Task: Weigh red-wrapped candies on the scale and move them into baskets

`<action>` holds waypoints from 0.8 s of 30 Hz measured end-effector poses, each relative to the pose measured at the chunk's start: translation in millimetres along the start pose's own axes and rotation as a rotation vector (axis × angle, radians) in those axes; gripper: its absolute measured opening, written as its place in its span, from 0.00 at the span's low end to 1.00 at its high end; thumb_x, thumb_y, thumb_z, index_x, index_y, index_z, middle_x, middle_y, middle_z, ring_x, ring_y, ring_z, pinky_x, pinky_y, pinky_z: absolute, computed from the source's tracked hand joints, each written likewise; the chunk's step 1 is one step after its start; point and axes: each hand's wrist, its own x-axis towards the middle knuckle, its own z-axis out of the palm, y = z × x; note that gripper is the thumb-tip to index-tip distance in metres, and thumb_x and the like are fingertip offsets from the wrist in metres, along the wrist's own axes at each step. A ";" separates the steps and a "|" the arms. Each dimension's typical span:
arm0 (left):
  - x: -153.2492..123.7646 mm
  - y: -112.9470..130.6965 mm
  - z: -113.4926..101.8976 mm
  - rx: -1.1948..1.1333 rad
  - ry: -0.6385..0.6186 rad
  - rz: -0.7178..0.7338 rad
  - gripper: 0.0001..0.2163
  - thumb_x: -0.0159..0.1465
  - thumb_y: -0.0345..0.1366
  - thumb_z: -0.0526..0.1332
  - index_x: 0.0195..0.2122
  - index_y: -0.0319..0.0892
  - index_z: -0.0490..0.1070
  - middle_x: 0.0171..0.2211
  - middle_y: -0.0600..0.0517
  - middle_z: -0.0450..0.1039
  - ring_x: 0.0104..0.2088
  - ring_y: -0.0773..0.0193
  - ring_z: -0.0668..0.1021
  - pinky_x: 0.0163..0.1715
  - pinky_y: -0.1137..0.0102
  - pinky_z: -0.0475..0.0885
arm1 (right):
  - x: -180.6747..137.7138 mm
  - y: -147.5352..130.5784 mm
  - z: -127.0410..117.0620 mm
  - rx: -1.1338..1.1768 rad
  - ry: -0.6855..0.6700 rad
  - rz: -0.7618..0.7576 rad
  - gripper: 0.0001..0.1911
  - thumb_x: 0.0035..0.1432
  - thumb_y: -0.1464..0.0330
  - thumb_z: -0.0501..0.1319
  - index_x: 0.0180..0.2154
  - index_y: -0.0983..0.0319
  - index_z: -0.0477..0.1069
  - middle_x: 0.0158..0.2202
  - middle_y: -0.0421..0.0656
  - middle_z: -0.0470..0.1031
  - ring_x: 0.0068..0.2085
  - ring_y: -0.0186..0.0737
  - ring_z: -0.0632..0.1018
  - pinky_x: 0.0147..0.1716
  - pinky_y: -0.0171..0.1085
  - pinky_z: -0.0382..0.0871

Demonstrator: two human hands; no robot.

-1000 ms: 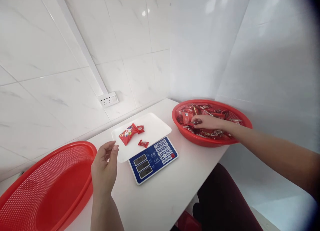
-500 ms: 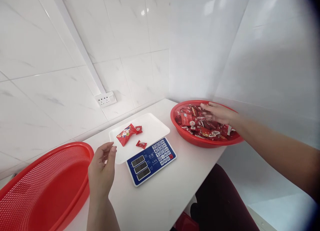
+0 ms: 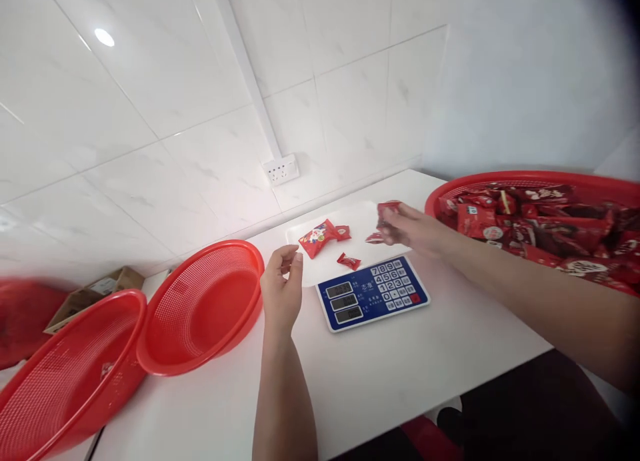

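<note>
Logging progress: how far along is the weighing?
Done: a big packet and small sweets lie on the scale pan. In hand: the right hand holds red sweets over the pan, and the left hand hovers empty at its edge. Left: the right basket is full, and the left basket looks empty.

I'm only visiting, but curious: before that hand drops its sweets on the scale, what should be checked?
1. The right hand is over the white tray: ok.
2. The red packets are held in its fingers: ok.
3. The left hand is off the tray: cannot tell; its fingertips sit right by the edge.
4. Bare room on the tray beside the large packet and small packets: ok.
5. The scale display can be read: cannot tell, the digits are too small.
</note>
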 end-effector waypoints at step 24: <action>0.0 2.4 -11.5 -0.122 0.175 0.100 0.06 0.64 0.38 0.58 0.39 0.43 0.71 0.33 0.52 0.74 0.35 0.67 0.77 0.38 0.69 0.74 | -42.3 17.5 3.7 -0.401 0.116 0.143 0.16 0.54 0.56 0.58 0.39 0.60 0.67 0.25 0.39 0.70 0.23 0.30 0.68 0.21 0.33 0.62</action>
